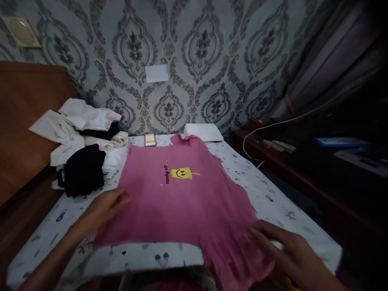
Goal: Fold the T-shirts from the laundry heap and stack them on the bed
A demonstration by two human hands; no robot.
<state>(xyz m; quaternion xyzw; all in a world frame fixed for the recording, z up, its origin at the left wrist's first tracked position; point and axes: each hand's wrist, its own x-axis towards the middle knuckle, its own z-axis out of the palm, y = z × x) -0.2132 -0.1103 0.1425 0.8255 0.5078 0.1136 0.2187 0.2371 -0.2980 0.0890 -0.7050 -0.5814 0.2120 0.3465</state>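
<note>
The left hand [110, 204] is at the hem side of a pink T-shirt [184, 202], its fingers loosely curled; I can't tell whether they pinch the cloth or only hover over it. The right hand [285, 248] is at the opposite side, fingers stretched out to the near sleeve, and from here I can't tell whether they grip it or just lie against it. The shirt is between the two hands, spread mostly flat, with the near sleeve rumpled beside the right hand and drooping past the near edge of the surface [279, 202]. Midway between the hands and a little beyond them are a yellow smiling face [182, 173] and the black words "Los Angeles" [166, 174].

Just beyond the left hand is a heap of white clothes [81, 115], with a folded black garment [85, 169] on its near side. Farther out, ahead of the left hand, a small box [150, 140] sits near the wall, just past the shirt. Straight beyond the right hand, by the far sleeve, is a flat white box [203, 132]. Off past the right hand, apart from the surface, a pale cable [281, 122] loops over a dark reddish ledge [257, 151].
</note>
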